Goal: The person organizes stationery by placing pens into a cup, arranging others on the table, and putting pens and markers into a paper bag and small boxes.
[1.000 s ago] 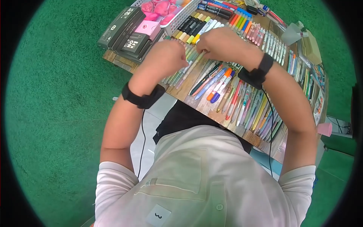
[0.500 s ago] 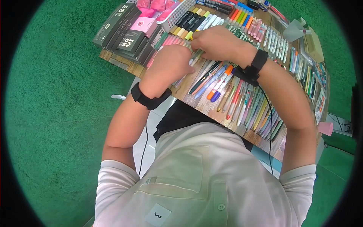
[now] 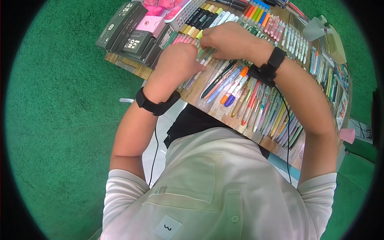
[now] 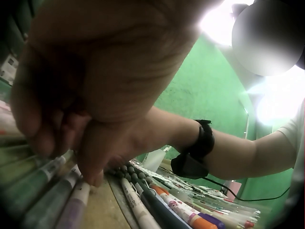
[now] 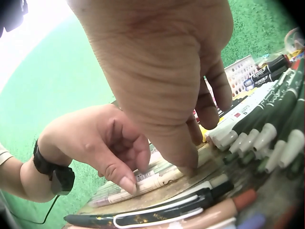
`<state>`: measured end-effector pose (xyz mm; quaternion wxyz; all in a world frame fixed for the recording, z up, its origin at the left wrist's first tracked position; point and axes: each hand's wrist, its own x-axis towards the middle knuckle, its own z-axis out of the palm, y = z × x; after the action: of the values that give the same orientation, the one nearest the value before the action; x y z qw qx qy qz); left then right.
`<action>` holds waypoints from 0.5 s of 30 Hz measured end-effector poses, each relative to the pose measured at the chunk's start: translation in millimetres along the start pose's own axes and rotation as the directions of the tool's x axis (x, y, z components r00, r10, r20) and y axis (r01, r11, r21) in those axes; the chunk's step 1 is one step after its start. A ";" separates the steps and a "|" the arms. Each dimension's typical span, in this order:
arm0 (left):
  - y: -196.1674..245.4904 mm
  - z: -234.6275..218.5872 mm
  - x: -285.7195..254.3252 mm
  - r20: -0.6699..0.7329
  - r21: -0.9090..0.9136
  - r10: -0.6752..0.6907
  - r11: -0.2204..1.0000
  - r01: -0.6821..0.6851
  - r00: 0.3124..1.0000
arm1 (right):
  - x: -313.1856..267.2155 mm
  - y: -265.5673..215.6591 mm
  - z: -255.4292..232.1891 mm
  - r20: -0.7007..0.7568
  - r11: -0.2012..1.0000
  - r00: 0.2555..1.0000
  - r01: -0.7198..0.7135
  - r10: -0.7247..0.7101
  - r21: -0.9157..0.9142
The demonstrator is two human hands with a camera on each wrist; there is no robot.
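Observation:
My left hand (image 3: 178,64) lies low over a row of slim pale pens, its fingers loosely curled. Its straight thumb touches a cream-and-purple pen (image 5: 155,182) at the row's near side, as the right wrist view shows. Opposite it, my right hand (image 3: 230,40) reaches down with the fingertips right at the other end of that pen. In the left wrist view, green and purple pen barrels (image 4: 71,212) lie side by side below the left fingers. Close by rest a dark clip pen (image 5: 181,210) and an orange-and-purple marker (image 3: 236,86).
Dark boxes (image 3: 124,30) with a pink box (image 3: 151,25) on top stand at the far left beside a white basket (image 3: 188,12). Several rows of markers (image 3: 202,19) and pens (image 3: 268,108) cover the wooden table (image 3: 192,96). A pink cup (image 3: 347,136) is at the right.
My left hand has shifted right along the pens, nearer my right hand, so pink pens show beside it. My right hand has moved slightly left and up.

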<state>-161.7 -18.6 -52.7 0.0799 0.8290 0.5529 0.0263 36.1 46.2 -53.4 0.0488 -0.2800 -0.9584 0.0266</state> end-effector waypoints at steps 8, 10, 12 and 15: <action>3.8 -0.9 0.8 0.037 0.002 0.009 1.000 -0.009 0.999 | 2.4 -1.7 -0.8 0.058 1.000 0.998 0.002 -0.001 -0.012; 4.0 0.9 1.6 0.044 -0.001 0.001 1.000 -0.001 0.999 | 2.4 -1.8 -0.6 0.058 1.000 0.998 0.005 -0.004 -0.004; 5.4 2.0 2.1 0.049 -0.002 -0.006 1.000 0.006 0.999 | 3.8 -1.6 0.6 0.065 1.000 0.998 0.007 -0.007 -0.005; 7.8 1.8 2.1 0.044 0.003 0.002 1.000 -0.002 0.999 | 5.9 -0.9 3.0 0.069 1.000 0.998 0.016 -0.015 -0.008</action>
<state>-153.5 -19.7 -53.3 0.0907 0.8301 0.5501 0.0072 30.3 48.5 -55.9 0.0148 -0.2719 -0.9617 0.0318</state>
